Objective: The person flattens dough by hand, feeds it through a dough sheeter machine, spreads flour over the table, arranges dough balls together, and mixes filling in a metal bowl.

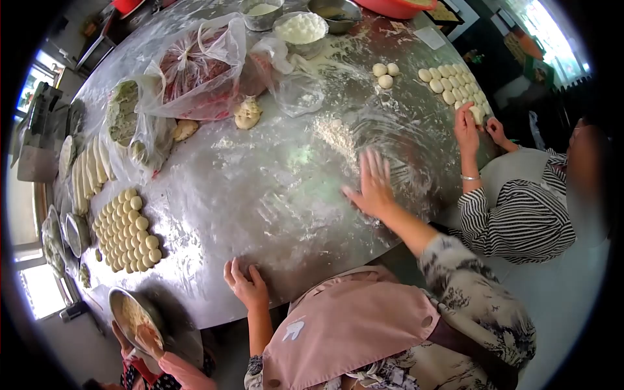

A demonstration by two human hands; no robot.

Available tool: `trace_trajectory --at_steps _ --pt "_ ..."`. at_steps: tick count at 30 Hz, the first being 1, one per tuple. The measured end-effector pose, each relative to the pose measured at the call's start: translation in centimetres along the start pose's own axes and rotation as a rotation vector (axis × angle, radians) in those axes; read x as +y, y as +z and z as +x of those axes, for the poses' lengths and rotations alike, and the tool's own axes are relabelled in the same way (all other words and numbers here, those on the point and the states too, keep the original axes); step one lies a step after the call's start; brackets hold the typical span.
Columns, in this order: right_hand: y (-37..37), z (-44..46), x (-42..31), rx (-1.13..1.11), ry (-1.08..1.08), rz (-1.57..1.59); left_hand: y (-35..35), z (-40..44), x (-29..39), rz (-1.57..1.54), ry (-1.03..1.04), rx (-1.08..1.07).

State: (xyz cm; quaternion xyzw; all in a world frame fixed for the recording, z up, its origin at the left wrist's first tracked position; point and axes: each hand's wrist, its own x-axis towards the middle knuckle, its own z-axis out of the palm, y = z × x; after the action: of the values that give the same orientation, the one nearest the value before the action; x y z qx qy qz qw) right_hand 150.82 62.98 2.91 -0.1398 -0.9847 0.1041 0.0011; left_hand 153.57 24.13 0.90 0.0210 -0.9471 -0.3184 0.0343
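My right hand (375, 188) lies with spread fingers on the metal table (260, 188), beside a patch of loose flour (336, 136). Nothing is held in it. At the table's front edge rests my left hand (248, 286), its fingers apart and nothing in them. Flour streaks cover the surface around and beyond both hands. To the left of my left hand sit packed rows of small round dough pieces (127, 231). Farther back, a lump of dough (247, 113) lies near a clear plastic bag with a reddish filling (198, 62).
On the right, a co-worker's hands (467, 130) are near more dough balls (455, 84). Another person works in a metal bowl (135, 318) at lower left. Dough strips (89, 172) and a greenish bagged mass (123, 110) lie left. A flour bowl (300, 29) stands at the back.
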Motion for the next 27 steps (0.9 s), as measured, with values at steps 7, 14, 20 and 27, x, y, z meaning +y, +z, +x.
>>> trace_trajectory --at_steps 7,14,20,27 --pt "2.0 -4.8 -2.6 -0.086 0.418 -0.091 0.6 0.7 -0.6 0.342 0.112 0.008" --pt "3.8 12.5 -5.1 0.050 0.530 0.020 1.5 0.8 -0.2 0.371 0.096 0.060" --pt "4.6 28.7 2.3 0.193 0.300 0.295 1.4 1.1 0.2 0.373 0.064 0.045" --pt "3.4 15.7 0.2 0.262 0.191 0.211 1.3 0.9 0.1 0.347 0.024 0.033"
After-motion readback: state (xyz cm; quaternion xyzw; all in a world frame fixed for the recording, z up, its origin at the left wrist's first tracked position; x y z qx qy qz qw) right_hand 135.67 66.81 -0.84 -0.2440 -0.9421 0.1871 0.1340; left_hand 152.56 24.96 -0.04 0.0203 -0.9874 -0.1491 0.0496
